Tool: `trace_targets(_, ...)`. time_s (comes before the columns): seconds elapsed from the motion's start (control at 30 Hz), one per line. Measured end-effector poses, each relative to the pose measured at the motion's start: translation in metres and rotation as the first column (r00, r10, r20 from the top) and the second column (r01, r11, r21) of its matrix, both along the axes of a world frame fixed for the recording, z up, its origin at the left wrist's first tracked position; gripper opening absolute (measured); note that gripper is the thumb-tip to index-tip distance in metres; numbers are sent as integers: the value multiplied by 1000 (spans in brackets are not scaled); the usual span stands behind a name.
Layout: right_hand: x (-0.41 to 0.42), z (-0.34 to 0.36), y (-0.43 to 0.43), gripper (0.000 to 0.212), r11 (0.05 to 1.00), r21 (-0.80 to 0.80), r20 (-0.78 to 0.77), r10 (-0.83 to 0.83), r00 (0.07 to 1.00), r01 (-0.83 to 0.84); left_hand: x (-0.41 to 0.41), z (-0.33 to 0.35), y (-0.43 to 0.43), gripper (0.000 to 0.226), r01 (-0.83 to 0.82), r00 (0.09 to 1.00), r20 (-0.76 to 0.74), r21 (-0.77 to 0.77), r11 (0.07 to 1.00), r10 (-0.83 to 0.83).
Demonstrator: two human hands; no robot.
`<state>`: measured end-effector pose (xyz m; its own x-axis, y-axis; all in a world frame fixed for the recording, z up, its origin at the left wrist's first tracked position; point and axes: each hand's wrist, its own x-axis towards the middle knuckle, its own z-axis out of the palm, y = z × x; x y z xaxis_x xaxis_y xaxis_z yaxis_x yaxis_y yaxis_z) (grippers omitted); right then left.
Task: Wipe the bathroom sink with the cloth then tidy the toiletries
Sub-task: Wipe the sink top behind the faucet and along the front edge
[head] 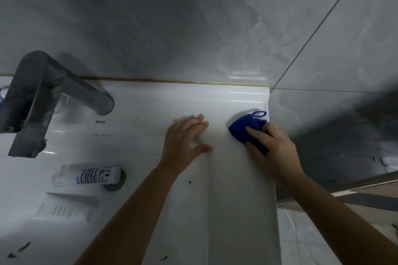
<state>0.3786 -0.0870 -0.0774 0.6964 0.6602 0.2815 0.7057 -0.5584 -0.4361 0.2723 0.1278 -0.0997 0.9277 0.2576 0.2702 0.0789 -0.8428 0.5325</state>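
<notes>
Sink (pixel 150 101) filled the frame, tap (pixel 43 97) at its back left. Right of the tap, left hand (pixel 185 142) lay spread flat on the rim, holding nothing. Further right, at the sink's back-right corner, right hand (pixel 273 148) pinched the bunched cloth (pixel 241 127) against the rim. Cloth looked soft, light, probably damp; grip the bunched middle. Tube (pixel 86 176) lay in the basin below the tap, touching the drain; likely light and slippery.

The right hand (pixel 272 146) presses the cloth (pixel 247 128) on the sink (pixel 237 211) ledge, near its right back corner. The left hand (pixel 185 144) lies flat just left of it. The tube (pixel 86 176) lies in the basin over the drain (pixel 117 183), below the faucet (pixel 38 101).
</notes>
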Motion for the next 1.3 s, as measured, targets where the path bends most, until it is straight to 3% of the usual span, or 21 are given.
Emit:
trace_targets(0.1,0,1,7,37,1000,-18,21,-20,1000,21,-1,-1,0,60,2,1000,-2,15,1000,-2)
trace_targets(0.23,61,10,53,35,999,-39,175,-19,984,26,-3,0,-2,59,11,1000,-17,40,999,-11)
trace_targets(0.37,24,11,36,41,987,-75,85,147,986,-141,-12,4,3,60,12,1000,-8,112,994,-11)
trace_targets(0.5,-10,12,18,40,953,-93,14,292,956,-290,-25,5,38,57,-124,992,1,225,966,127)
trace_targets(0.67,29,9,103,36,996,-53,57,73,996,-70,-29,-6,62,58,-152,984,-61,184,971,166)
trace_targets(0.87,-35,11,56,33,968,-80,2,239,971,-238,-29,-8,66,52,-148,988,-18,146,978,152)
trace_targets(1.03,19,6,116,36,998,-25,127,-47,991,51,-29,-15,70,51,-125,991,59,167,978,117)
trace_targets(1.2,-52,10,73,34,995,-27,59,93,994,-91,-31,-14,73,54,-100,994,65,151,984,91)
trace_targets(1.3,-49,8,74,33,1000,-6,63,28,998,-27,-30,-17,77,53,-89,994,69,133,987,80)
